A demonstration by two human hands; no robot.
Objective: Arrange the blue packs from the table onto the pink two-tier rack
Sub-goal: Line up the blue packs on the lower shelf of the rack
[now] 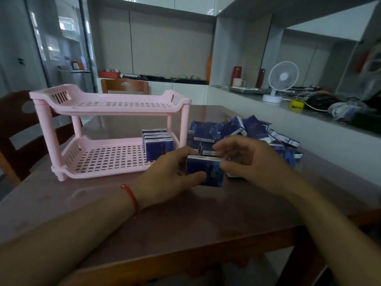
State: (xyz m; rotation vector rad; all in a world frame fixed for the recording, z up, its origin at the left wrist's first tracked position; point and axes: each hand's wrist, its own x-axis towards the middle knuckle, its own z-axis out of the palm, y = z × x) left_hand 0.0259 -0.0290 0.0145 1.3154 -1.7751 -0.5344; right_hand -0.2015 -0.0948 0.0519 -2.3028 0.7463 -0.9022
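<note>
A pink two-tier rack (61, 100) stands on the left half of the table. Several blue packs (158, 144) stand upright in a row at the right end of its lower tier; the upper tier holds nothing. A loose heap of blue packs (253, 129) lies on the table to the right of the rack. In front of the heap, one blue pack (206, 169) is held upright between both hands. My left hand (169, 172) grips its left side with the thumb across its front. My right hand (251, 159) pinches its right edge.
The brown table (185, 219) has its front edge near me. A wooden chair (14, 124) stands at the left and another (123, 85) behind the rack. A grey counter (299, 112) on the right carries a white fan (282, 79) and cables.
</note>
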